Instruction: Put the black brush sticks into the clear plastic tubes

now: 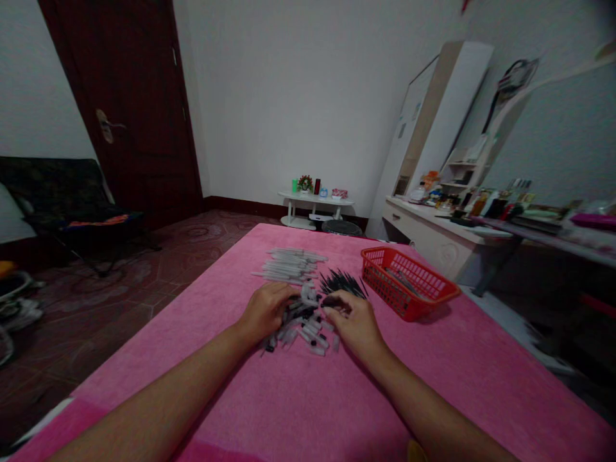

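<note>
Both my hands rest on a heap of small grey and black pen parts (308, 324) in the middle of a pink cloth-covered table (298, 410). My left hand (264, 311) lies on the heap's left side with its fingers curled into the parts. My right hand (353, 324) sits on the right side, its fingers pinched on a small dark piece. Behind the heap lies a row of grey pen barrels (291, 264). A fan of thin black refills (342, 282) lies just beyond my right hand.
A red plastic basket (409, 282) with a few parts inside stands at the right back of the table. A white dresser (433, 237) cluttered with bottles is behind it. A dark door (125, 102), a black chair (72, 212) and a low white stand (315, 205) are farther off.
</note>
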`<action>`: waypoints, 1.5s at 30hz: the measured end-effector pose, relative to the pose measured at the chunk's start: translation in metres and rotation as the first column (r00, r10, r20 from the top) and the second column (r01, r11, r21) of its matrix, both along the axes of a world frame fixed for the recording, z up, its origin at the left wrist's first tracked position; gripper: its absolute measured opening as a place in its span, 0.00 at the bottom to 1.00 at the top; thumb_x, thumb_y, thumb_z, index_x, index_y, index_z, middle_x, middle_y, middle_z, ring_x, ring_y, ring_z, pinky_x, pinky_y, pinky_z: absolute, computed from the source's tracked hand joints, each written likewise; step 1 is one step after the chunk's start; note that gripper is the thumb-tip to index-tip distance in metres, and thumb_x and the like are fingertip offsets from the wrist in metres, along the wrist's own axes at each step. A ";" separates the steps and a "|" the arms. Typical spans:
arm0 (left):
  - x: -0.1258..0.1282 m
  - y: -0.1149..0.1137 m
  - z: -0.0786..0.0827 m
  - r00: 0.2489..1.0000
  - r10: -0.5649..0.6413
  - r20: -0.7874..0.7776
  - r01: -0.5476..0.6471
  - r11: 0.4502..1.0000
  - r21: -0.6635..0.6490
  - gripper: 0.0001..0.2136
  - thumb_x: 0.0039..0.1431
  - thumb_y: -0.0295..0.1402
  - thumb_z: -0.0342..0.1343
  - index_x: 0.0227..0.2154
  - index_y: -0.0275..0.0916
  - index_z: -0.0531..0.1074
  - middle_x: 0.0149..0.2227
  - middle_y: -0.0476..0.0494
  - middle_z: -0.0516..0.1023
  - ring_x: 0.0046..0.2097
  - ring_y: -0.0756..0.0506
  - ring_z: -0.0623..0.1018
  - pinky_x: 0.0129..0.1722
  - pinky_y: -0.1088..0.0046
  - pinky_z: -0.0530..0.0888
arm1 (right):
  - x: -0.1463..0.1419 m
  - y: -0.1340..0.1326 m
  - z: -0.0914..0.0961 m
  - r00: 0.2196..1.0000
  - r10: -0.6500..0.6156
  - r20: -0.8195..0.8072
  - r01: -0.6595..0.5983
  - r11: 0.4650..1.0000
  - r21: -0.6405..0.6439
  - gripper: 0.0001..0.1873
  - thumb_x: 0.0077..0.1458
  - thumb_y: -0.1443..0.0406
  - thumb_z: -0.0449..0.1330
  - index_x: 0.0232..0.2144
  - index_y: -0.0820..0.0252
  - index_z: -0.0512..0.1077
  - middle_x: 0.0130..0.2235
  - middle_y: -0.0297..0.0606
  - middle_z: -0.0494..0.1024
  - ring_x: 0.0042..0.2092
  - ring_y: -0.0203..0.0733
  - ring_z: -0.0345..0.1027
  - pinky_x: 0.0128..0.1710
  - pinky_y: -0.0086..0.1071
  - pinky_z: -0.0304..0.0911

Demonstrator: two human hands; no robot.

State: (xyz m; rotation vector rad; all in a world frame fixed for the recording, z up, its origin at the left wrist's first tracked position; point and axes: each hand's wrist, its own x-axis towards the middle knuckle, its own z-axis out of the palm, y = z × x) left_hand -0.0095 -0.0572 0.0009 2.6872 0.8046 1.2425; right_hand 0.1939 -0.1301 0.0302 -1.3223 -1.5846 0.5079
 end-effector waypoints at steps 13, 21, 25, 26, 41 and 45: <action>-0.001 -0.001 -0.001 0.999 -0.024 -0.034 0.023 0.999 -0.030 0.12 0.56 0.22 0.50 0.41 0.39 0.72 0.36 0.44 0.76 0.38 0.47 0.74 0.37 0.72 0.70 | 0.004 0.001 -0.004 0.979 -0.038 0.199 0.013 0.992 0.123 0.07 0.47 0.71 0.59 0.30 0.60 0.75 0.33 0.37 0.77 0.35 0.40 0.69 0.34 0.30 0.62; -0.001 0.000 -0.004 0.999 -0.025 -0.042 0.024 0.999 -0.021 0.10 0.58 0.25 0.51 0.40 0.40 0.72 0.35 0.45 0.75 0.37 0.48 0.74 0.36 0.74 0.69 | 0.004 0.001 -0.006 0.979 -0.051 0.200 0.026 0.992 0.124 0.07 0.47 0.71 0.59 0.31 0.59 0.74 0.33 0.37 0.77 0.35 0.40 0.69 0.35 0.31 0.61; -0.002 0.001 -0.004 0.998 -0.040 -0.046 0.040 0.999 -0.009 0.09 0.59 0.26 0.51 0.40 0.40 0.72 0.34 0.46 0.75 0.36 0.49 0.74 0.36 0.75 0.69 | 0.003 0.001 -0.007 0.984 -0.033 0.178 0.017 0.995 0.093 0.06 0.47 0.70 0.60 0.31 0.59 0.74 0.32 0.37 0.78 0.34 0.40 0.70 0.34 0.30 0.61; -0.002 0.001 -0.004 0.998 -0.045 -0.048 0.045 0.999 -0.004 0.09 0.59 0.27 0.51 0.40 0.40 0.72 0.34 0.46 0.75 0.36 0.49 0.74 0.36 0.76 0.69 | 0.003 0.001 -0.007 0.987 -0.029 0.161 0.017 0.997 0.078 0.06 0.47 0.70 0.59 0.30 0.59 0.74 0.32 0.36 0.78 0.33 0.39 0.70 0.33 0.29 0.61; -0.003 -0.001 -0.003 0.999 -0.022 -0.040 0.022 1.000 0.001 0.09 0.58 0.27 0.51 0.40 0.40 0.72 0.33 0.45 0.75 0.35 0.49 0.74 0.35 0.76 0.69 | 0.004 -0.002 -0.004 0.955 -0.057 0.290 0.051 0.998 0.029 0.07 0.52 0.62 0.58 0.33 0.59 0.71 0.28 0.33 0.74 0.28 0.36 0.65 0.28 0.26 0.55; -0.002 -0.001 -0.004 0.998 -0.030 -0.061 0.030 1.000 0.001 0.09 0.58 0.27 0.52 0.39 0.40 0.73 0.33 0.46 0.75 0.35 0.49 0.74 0.35 0.76 0.69 | 0.005 -0.003 -0.004 0.935 -0.036 0.353 0.030 0.999 0.020 0.12 0.56 0.62 0.53 0.25 0.60 0.70 0.24 0.34 0.73 0.27 0.36 0.65 0.28 0.27 0.54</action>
